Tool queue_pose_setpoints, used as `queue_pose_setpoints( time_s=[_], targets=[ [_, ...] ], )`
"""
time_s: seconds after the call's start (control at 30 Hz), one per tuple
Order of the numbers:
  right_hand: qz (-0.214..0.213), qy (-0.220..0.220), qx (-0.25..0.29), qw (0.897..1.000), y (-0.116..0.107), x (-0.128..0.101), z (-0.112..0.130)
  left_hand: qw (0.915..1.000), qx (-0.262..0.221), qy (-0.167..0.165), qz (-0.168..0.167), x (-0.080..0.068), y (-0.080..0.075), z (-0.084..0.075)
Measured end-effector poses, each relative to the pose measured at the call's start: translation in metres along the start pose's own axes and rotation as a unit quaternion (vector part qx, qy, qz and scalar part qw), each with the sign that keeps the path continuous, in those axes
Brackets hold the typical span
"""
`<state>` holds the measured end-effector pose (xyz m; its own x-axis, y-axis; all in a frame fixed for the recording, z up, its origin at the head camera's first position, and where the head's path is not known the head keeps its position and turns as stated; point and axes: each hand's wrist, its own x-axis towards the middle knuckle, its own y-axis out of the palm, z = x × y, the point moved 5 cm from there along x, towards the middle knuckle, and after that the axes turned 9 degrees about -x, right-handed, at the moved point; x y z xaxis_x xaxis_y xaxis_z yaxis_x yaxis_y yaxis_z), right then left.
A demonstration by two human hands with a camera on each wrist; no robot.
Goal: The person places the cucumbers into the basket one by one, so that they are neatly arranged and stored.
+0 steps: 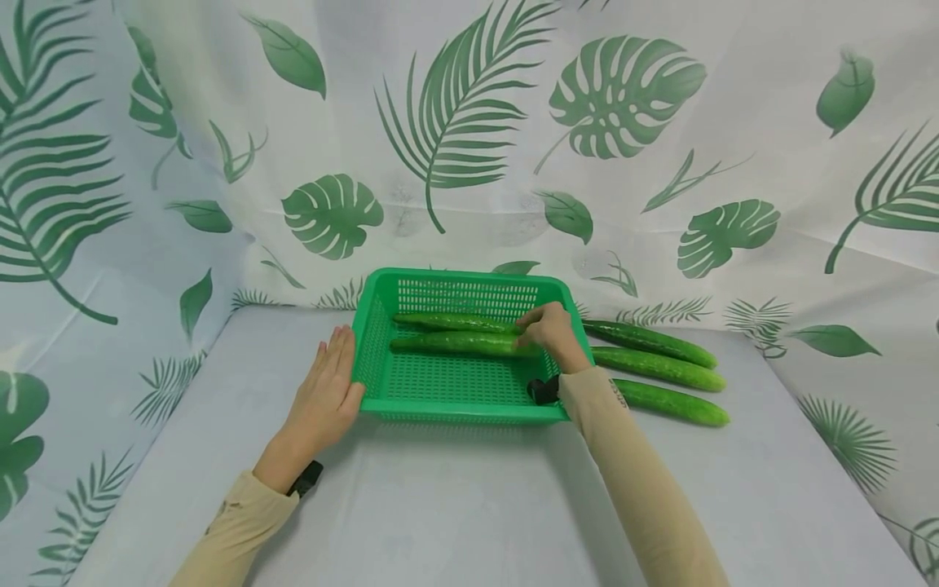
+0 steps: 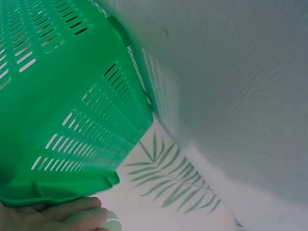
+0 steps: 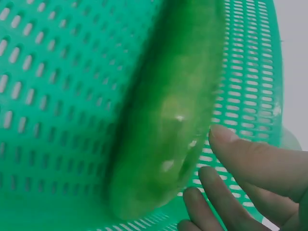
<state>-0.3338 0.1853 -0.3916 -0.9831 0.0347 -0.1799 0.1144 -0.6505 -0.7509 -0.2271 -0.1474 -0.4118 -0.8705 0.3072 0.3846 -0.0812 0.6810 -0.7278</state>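
Observation:
A green slotted basket (image 1: 455, 410) stands on the white table and holds two long cucumbers, a rear one (image 1: 455, 323) and a front one (image 1: 455, 343). My left hand (image 1: 326, 391) lies flat with straight fingers against the basket's left wall; in the left wrist view its fingers (image 2: 62, 214) sit under the basket's rim (image 2: 72, 96). My right hand (image 1: 550, 330) is inside the basket at the right ends of the two cucumbers. The right wrist view shows the front cucumber (image 3: 168, 120) lying on the basket floor (image 3: 48, 96), with my fingers (image 3: 250, 163) extended beside it, not wrapped round it.
Three more cucumbers lie side by side on the table just right of the basket: a far one (image 1: 649, 342), a middle one (image 1: 660, 368) and a near one (image 1: 671, 402). A leaf-printed cloth (image 1: 469, 122) backs and flanks the table.

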Motion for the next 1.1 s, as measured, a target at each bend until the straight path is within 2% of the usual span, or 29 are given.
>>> queue_pose_setpoints(
  time_s=[0.1, 0.2, 0.33, 0.43, 0.53, 0.67, 0.8, 1.0, 1.1],
  targets=[
    [-0.009, -0.025, 0.033, 0.999, -0.006, -0.007, 0.005, 1.0000, -0.002, 0.003, -0.001, 0.001, 0.001, 0.000],
    [0.002, -0.048, 0.078, 0.996, -0.014, -0.013, 0.010, 1.0000, -0.004, 0.005, -0.001, 0.001, 0.002, -0.001],
    [0.018, -0.059, 0.128, 0.990, -0.027, -0.019, 0.014, 1.0000, -0.002, 0.004, 0.000, 0.000, 0.003, -0.002],
    [0.013, -0.077, 0.135, 0.988, -0.039, -0.028, 0.019, 1.0000, -0.002, 0.004, 0.002, 0.000, 0.003, -0.002],
    [-0.006, -0.121, 0.136, 0.983, -0.053, -0.042, 0.026, 1.0000, -0.003, 0.004, 0.002, 0.001, 0.002, -0.003],
    [-0.048, -0.196, 0.135, 0.970, -0.072, -0.064, 0.033, 1.0000, -0.003, 0.004, 0.001, 0.001, 0.002, -0.002],
    [-0.092, -0.258, 0.143, 0.951, -0.091, -0.083, 0.034, 1.0000, -0.003, 0.003, -0.001, 0.001, 0.001, -0.001],
    [-0.152, -0.311, 0.146, 0.927, -0.120, -0.111, 0.022, 1.0000, 0.001, 0.000, 0.001, 0.000, 0.000, -0.001],
    [-0.186, -0.318, 0.143, 0.919, -0.136, -0.124, 0.008, 1.0000, -0.001, 0.001, -0.002, 0.000, 0.000, -0.001]
  ],
)
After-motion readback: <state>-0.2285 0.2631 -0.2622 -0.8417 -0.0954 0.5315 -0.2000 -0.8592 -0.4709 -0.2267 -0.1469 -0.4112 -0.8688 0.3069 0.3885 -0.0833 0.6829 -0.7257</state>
